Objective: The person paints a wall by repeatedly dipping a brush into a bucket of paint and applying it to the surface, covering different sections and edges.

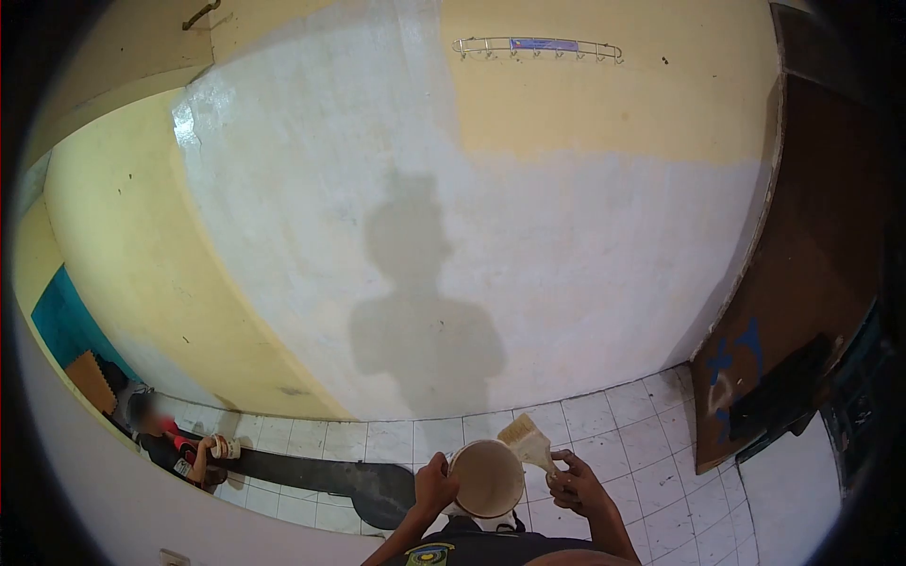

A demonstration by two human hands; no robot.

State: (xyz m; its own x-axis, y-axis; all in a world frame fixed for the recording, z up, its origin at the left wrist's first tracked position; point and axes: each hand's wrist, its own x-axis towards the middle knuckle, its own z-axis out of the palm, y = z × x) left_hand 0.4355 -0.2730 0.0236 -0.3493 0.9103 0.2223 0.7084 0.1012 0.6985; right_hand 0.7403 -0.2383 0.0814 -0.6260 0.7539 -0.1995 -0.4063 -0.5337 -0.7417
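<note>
My left hand (pixel 437 484) is closed on the rim of a round paint pot (pixel 487 479), held in front of my body with its mouth facing up. Pale residue coats the inside of the pot. In my right hand (pixel 578 486) is a wide paintbrush (pixel 530 443), gripped by its handle just right of the pot. Its bristles point up and to the left, close to the pot's rim. Ahead stands a wall (pixel 585 255) with a broad whitish coat over yellow, and my shadow falls on it.
At lower left a person (pixel 175 448) sits low, holding a small container (pixel 225 447). A long black case-like object (pixel 321 474) lies on the white floor tiles (pixel 613 406). A metal hook rack (pixel 538 47) hangs high up. A brown door (pixel 802 217) with dark cloth (pixel 779 391) stands right.
</note>
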